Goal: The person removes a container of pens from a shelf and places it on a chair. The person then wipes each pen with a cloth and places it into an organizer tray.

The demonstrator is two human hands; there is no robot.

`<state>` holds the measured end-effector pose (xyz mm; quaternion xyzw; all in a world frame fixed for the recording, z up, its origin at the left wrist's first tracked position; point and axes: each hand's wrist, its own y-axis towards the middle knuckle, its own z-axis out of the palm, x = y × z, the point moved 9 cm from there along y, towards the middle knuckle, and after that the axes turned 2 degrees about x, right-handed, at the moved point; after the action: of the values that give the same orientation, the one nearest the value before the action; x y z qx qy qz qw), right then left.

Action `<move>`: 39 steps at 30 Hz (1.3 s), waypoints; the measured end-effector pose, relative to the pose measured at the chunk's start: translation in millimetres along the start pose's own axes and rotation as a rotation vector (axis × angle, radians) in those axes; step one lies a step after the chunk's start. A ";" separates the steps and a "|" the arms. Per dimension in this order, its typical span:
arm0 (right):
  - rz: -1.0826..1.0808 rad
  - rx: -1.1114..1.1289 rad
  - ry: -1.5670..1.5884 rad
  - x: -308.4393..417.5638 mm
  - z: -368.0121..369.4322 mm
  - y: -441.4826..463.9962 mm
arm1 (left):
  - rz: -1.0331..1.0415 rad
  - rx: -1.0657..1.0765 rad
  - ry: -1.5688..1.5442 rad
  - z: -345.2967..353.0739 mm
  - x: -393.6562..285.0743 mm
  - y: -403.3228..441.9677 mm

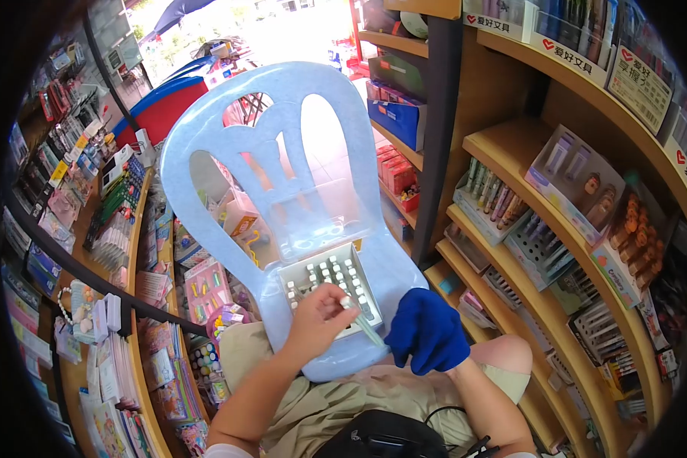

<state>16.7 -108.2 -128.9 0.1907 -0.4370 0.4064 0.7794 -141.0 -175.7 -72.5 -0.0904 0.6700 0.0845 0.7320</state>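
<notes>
Tube: slim, straight-sided and pale green, translucent-looking, with a white cap; held aslant above the front of the box. The tube (369,331) points its lower end toward the blue glove.
Left hand: bare; the left hand (318,317) has its fingers pinched closed on the tube at the capped end.
Right hand: inside a deep-blue, matte, knit-looking glove (427,332), fingers curled, just beside the tube's lower end; cannot tell whether they grip it.
Box: shallow white rectangular tray (361,267), walls thin, holding rows of upright white-capped bottles (349,266).
Lid: clear, glossy plastic sheet (320,217), tilted up behind the box toward the chair back.
Chair: moulded light-blue plastic chair (397,271), faintly marbled; rounded back with curved cut-outs; its seat carries the box.
Lap: creased khaki cloth (320,404), black bag (385,439) on top.
Room: curved wooden shelves (511,153) of boxed pens at right; packed stationery racks (133,267) at left; bright opening beyond the chair.
</notes>
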 end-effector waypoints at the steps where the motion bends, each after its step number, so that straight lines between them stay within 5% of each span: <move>1: 0.022 0.010 -0.141 -3.4 -1.3 1.1 | -0.029 0.020 -0.026 13.2 9.2 0.3; 4: -0.066 0.082 -0.516 5.8 18.0 3.7 | 0.022 0.132 0.030 59.9 33.2 3.1; 5: -0.141 0.124 -0.613 4.7 19.3 6.9 | 0.107 0.116 0.280 71.6 30.8 1.9; 6: 0.067 0.020 -0.282 -16.8 1.9 0.6 | 0.094 0.113 0.299 79.8 35.1 2.0; 8: -0.258 0.097 -0.846 -38.2 -26.9 4.9 | 0.014 0.146 0.027 85.6 45.7 9.0; 10: -0.272 0.009 -0.922 -24.5 -26.0 -7.6 | 0.000 0.076 -0.053 80.1 42.3 17.3; 16: 0.087 -0.011 0.090 -63.1 -26.7 -14.7 | -0.009 0.028 -0.165 67.2 21.0 29.0; 18: 0.174 -0.040 -0.059 -29.4 -1.8 -17.9 | -0.015 0.125 -0.175 82.1 31.8 21.2; 20: 0.281 -0.143 -0.645 -1.7 1.6 -16.9 | -0.001 0.115 -0.125 85.6 33.3 13.7; 24: 0.402 -0.120 -0.330 -29.1 -0.8 -24.0 | 0.083 0.026 -0.060 70.5 22.5 9.5; 26: 0.198 0.010 -0.550 -7.2 18.9 -18.5 | 0.079 0.007 0.024 64.4 8.8 8.4; 30: -0.097 -0.202 -0.849 47.6 11.0 -15.3 | 0.076 -0.034 0.135 71.3 30.9 0.3; 33: -0.509 -0.302 -1.152 84.1 21.2 -26.0 | 0.120 -0.016 0.607 92.9 39.7 -11.9; 35: -0.887 -0.060 -0.807 76.1 16.7 -32.1 | 0.218 -0.017 0.734 108.4 42.7 -21.0; 38: -0.534 -0.261 0.175 27.0 -39.3 -16.7 | 0.260 0.053 0.692 114.2 43.9 -20.0; 39: -0.263 -0.355 0.074 12.3 -49.7 -15.8 | 0.250 0.063 0.665 114.0 43.5 -19.1</move>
<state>59.0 -79.4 -144.8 0.0910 -0.4440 0.2246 0.8626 -22.4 -166.1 -105.7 -0.0076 0.8797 0.1188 0.4603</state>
